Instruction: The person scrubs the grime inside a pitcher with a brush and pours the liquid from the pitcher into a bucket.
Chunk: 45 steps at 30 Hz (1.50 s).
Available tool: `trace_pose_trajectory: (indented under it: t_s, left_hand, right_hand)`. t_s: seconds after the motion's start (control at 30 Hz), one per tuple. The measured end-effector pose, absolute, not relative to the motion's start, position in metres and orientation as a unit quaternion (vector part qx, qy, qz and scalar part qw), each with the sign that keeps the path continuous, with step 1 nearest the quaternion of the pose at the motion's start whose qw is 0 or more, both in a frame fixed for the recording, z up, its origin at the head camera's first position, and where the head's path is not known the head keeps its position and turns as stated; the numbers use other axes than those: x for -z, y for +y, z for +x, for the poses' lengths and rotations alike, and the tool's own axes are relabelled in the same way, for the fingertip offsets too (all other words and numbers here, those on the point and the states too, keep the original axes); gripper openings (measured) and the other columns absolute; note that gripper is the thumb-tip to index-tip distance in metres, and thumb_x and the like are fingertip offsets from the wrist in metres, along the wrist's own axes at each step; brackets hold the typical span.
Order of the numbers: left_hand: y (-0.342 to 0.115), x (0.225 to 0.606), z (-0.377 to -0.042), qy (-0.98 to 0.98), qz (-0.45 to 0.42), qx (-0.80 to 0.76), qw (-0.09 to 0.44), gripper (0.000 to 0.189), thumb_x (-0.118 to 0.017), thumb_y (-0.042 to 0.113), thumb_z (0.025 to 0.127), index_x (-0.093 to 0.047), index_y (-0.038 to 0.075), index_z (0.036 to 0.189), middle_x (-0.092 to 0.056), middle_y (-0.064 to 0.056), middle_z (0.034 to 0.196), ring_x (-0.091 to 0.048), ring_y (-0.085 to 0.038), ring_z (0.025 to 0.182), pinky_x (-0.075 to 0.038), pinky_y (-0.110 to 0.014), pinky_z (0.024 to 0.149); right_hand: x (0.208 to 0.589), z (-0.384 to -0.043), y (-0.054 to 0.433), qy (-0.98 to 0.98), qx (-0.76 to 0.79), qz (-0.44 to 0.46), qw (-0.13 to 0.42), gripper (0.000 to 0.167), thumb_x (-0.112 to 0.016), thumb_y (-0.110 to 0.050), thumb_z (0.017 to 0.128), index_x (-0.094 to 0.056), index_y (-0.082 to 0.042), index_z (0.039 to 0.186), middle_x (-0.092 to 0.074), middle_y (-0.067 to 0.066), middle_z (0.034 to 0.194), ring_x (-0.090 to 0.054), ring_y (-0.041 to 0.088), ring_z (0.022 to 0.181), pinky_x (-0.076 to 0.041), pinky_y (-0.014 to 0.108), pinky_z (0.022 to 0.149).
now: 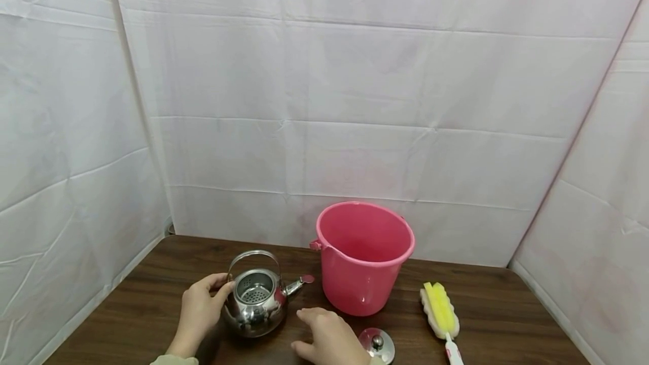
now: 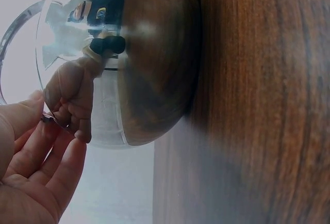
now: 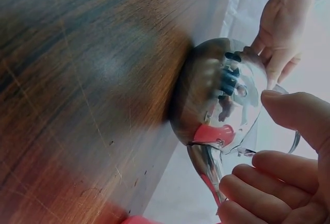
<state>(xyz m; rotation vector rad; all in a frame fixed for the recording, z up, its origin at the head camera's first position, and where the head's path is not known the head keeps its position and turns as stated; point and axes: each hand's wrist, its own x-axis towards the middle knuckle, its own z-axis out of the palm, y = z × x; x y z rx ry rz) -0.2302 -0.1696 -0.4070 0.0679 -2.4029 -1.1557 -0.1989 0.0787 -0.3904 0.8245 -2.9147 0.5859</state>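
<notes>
A shiny steel teapot (image 1: 257,319) stands upright on the table, lid off, a perforated strainer (image 1: 255,294) visible inside its mouth. My left hand (image 1: 199,310) pinches the foot of its arched handle (image 1: 257,252) on the left side; the left wrist view shows thumb and fingertips at that joint. The spout (image 1: 295,286) points right and has a red tip. To the right of the pot, my right hand (image 1: 330,335) has its fingers extended and holds nothing. In the right wrist view its fingers (image 3: 258,193) overlap the spout. Beside that hand lies the round steel lid (image 1: 386,349), knob up.
A pink bucket (image 1: 357,292) stands behind the right hand, close to the spout's tip. Farther right lies a sponge brush (image 1: 440,311) with a yellow and white head and a white handle. White sheets (image 1: 355,83) enclose the brown wooden table (image 1: 499,320) at the back and sides.
</notes>
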Motion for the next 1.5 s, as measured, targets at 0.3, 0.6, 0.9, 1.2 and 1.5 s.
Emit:
trace_pose_trajectory:
  t_s: [0.3, 0.6, 0.9, 1.2, 1.5]
  left_hand:
    - [-0.169, 0.404, -0.233, -0.878, 0.023, 0.427, 0.215, 0.024, -0.067, 0.015, 0.087, -0.069, -0.002, 0.103, -0.072, -0.014, 0.095, -0.068, -0.026, 0.089, -0.053, -0.027, 0.069]
    - [-0.167, 0.403, -0.235, -0.878, 0.020, 0.428, 0.211, 0.024, -0.067, 0.016, 0.087, -0.070, -0.001, 0.104, -0.072, -0.013, 0.096, -0.067, -0.027, 0.091, -0.054, -0.036, 0.074]
    - [-0.167, 0.401, -0.235, -0.878, 0.017, 0.427, 0.214, 0.022, -0.067, 0.014, 0.087, -0.070, -0.001, 0.103, -0.072, -0.014, 0.096, -0.067, -0.027, 0.091, -0.054, -0.033, 0.073]
    - [-0.172, 0.403, -0.229, -0.883, 0.021, 0.419, 0.212, 0.024, -0.066, 0.015, 0.088, -0.069, -0.002, 0.104, -0.072, -0.015, 0.097, -0.067, -0.029, 0.092, -0.054, -0.037, 0.075]
    - [-0.171, 0.405, -0.229, -0.881, 0.022, 0.424, 0.209, 0.024, -0.066, 0.014, 0.088, -0.069, -0.002, 0.104, -0.072, -0.016, 0.098, -0.067, -0.029, 0.092, -0.055, -0.036, 0.074]
  right_hand:
    - [0.390, -0.199, 0.076, -0.943, -0.189, 0.271, 0.043, 0.048, -0.075, -0.032, 0.078, -0.066, -0.008, 0.118, -0.068, 0.003, 0.114, -0.063, 0.014, 0.107, -0.053, 0.030, 0.087]
    - [0.388, -0.199, 0.070, -0.932, -0.182, 0.303, 0.084, 0.046, -0.073, -0.031, 0.079, -0.066, -0.007, 0.118, -0.069, 0.002, 0.112, -0.064, 0.012, 0.105, -0.052, 0.028, 0.086]
    - [0.386, -0.202, 0.069, -0.931, -0.193, 0.299, 0.082, 0.045, -0.073, -0.029, 0.080, -0.066, -0.007, 0.118, -0.069, 0.003, 0.113, -0.064, 0.012, 0.105, -0.053, 0.028, 0.085]
    - [0.388, -0.205, 0.064, -0.934, -0.195, 0.291, 0.075, 0.045, -0.075, -0.031, 0.079, -0.066, -0.008, 0.117, -0.069, 0.001, 0.112, -0.063, 0.011, 0.104, -0.052, 0.027, 0.086]
    - [0.389, -0.205, 0.065, -0.934, -0.186, 0.292, 0.087, 0.045, -0.074, -0.030, 0.079, -0.066, -0.007, 0.116, -0.069, 0.002, 0.110, -0.064, 0.012, 0.103, -0.053, 0.027, 0.085]
